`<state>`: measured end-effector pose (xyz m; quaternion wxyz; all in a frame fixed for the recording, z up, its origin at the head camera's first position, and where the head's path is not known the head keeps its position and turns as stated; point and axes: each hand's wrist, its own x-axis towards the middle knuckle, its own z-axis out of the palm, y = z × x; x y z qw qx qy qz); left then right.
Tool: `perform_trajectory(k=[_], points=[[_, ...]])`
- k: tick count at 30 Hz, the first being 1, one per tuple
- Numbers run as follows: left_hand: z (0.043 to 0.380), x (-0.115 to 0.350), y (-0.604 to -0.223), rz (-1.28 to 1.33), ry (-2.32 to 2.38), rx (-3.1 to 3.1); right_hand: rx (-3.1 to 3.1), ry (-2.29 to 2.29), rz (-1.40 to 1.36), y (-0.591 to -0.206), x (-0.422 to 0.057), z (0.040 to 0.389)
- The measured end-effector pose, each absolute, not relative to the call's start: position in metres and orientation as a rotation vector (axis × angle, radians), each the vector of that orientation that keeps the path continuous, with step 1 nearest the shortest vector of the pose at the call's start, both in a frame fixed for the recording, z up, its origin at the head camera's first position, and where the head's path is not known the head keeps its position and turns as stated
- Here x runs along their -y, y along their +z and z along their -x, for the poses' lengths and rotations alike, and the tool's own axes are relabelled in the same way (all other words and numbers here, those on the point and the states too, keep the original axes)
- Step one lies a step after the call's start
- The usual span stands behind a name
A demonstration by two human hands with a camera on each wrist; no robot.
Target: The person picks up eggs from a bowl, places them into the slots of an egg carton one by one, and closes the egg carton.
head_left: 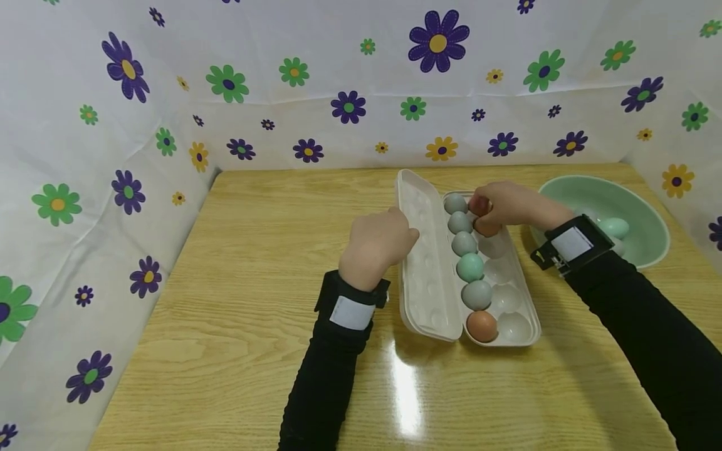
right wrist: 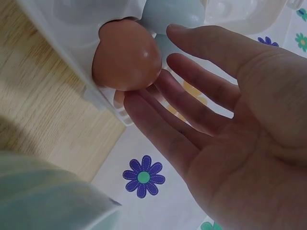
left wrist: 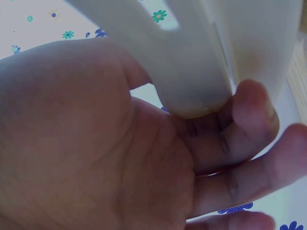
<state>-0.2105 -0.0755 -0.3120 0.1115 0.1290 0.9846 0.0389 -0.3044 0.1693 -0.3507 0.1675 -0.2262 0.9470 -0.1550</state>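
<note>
A white egg carton (head_left: 431, 275) lies open on the table, its lid to the left and its cups to the right. My left hand (head_left: 378, 244) grips the lid's left edge; the left wrist view shows the fingers curled round that edge. Pale blue-grey eggs (head_left: 464, 243), a mint-green egg (head_left: 470, 267) and a brown egg (head_left: 482, 326) fill the left row. At the far end of the right row, my right hand (head_left: 510, 203) is over two brown eggs (head_left: 487, 227). Its fingers, loosely extended, touch a brown egg (right wrist: 127, 55) in the right wrist view, with the thumb apart from it.
A pale green bowl (head_left: 648, 241) stands right of the carton, with a mint-green egg (head_left: 613, 227) and other pale eggs inside, partly hidden by my right wrist. Flowered white cloth (head_left: 350, 75) hangs behind the wooden table (head_left: 254, 282) and along both sides.
</note>
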Motion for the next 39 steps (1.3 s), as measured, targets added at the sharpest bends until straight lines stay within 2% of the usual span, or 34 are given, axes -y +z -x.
perform_trajectory(k=[11,23,39], points=[[0.212,0.076,-0.312,-0.361,0.122,-2.885,-2.668,-0.492,0.680,-0.341,-0.178,0.299],[0.212,0.076,-0.312,-0.352,0.126,-2.877,-2.758,-0.342,0.679,-0.328,-0.205,0.306],[0.212,0.076,-0.314,-0.370,0.122,-2.891,-2.780,-0.308,0.566,-0.319,-0.248,0.303]])
